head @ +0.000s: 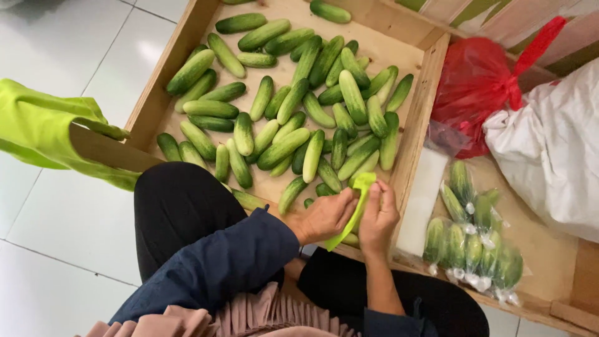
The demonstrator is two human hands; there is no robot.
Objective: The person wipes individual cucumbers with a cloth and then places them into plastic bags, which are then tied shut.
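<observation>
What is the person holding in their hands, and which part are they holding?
A thin green plastic bag. The left hand pinches its left edge near the middle, and the right hand pinches the right edge, above the crate of cucumbers.

strip: thin lime-green plastic strip [355,209], soft and creased
state: pulled long, its top end folded over
pose: slanted, upper end right, lower end left
place: pinched between both hands, its top poking above the fingers, its lower tip hanging below the grip
</observation>
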